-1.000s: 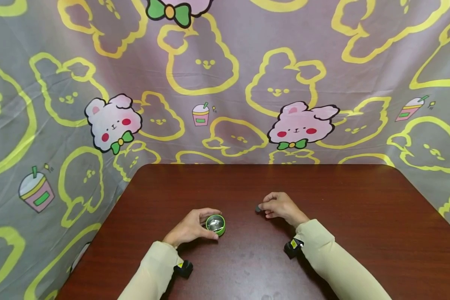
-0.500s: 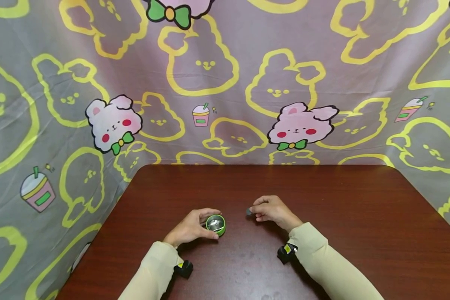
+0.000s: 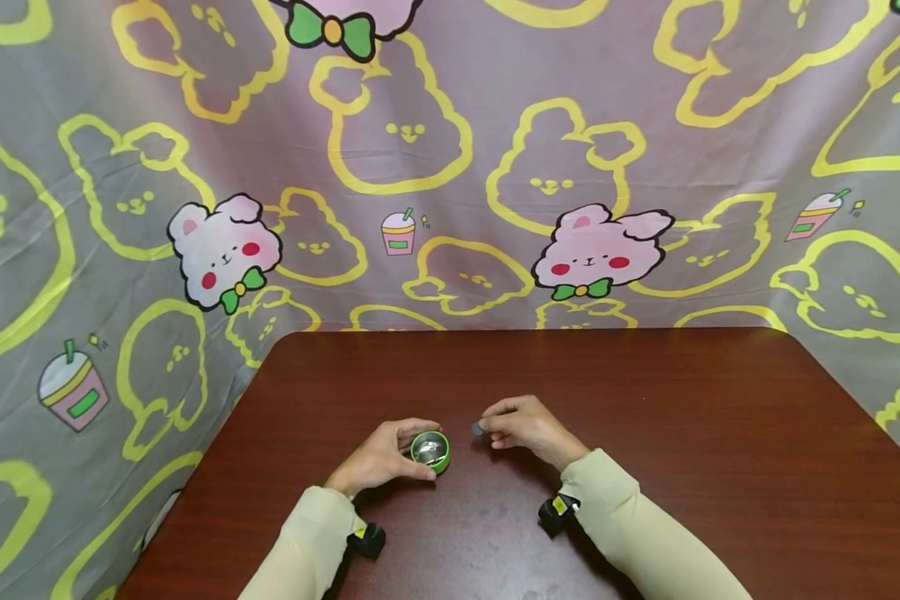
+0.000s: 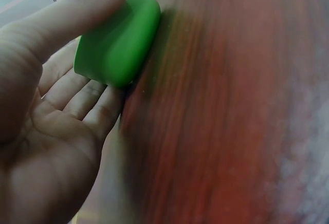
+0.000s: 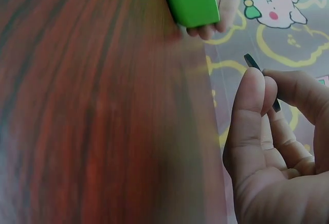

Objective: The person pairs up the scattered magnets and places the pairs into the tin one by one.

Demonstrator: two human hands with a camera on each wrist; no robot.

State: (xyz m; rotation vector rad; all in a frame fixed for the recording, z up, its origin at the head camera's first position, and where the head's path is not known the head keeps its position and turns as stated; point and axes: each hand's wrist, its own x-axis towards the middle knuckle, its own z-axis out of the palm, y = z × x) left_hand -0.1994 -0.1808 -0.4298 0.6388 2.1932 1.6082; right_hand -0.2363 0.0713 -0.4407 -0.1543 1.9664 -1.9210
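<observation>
A small round green tin with a shiny silvery inside stands on the table left of the middle in the head view. My left hand holds it, thumb on the near side and fingers round the far side. The tin's smooth green wall shows between thumb and fingers in the left wrist view. To the right of the tin, my right hand pinches a thin, dark grey coin-like disc between thumb and fingertips. The right wrist view shows this disc edge-on, above the table.
The dark red-brown wooden table reaches back to a cloth curtain printed with rabbits and cups. A black wrist camera sits on the left sleeve, another black camera on the right one.
My right hand has moved left with the disc, closer to the tin and slightly toward me. The left hand and the tin have stayed in place.
</observation>
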